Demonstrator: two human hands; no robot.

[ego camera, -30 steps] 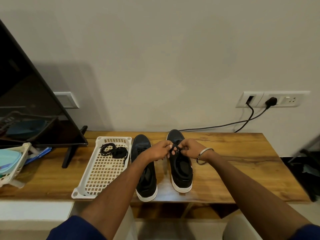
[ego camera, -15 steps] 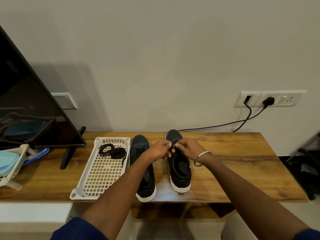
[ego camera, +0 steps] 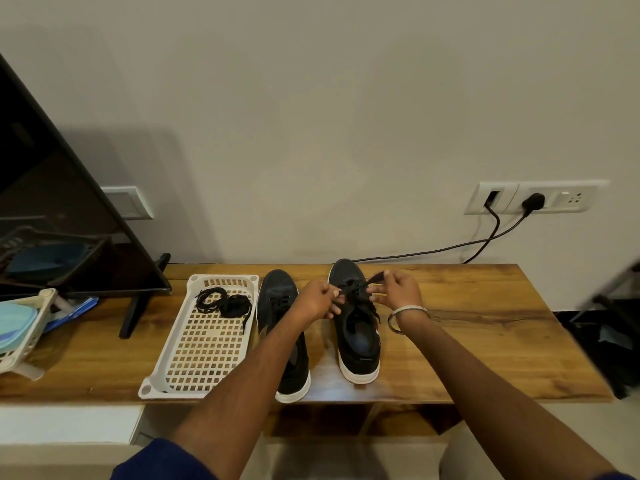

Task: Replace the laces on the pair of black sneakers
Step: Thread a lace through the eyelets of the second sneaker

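Sneakers side by side on wooden table [ego camera: 485, 327], toes to wall: left sneaker [ego camera: 282, 327] just right of white tray [ego camera: 166, 372], right sneaker [ego camera: 356, 337] one further over. Left hand [ego camera: 317, 301] and right hand [ego camera: 398, 292] both pinching black lace [ego camera: 356, 289] above right sneaker's eyelets. Spare laces [ego camera: 223, 303] coiled at tray's far end.
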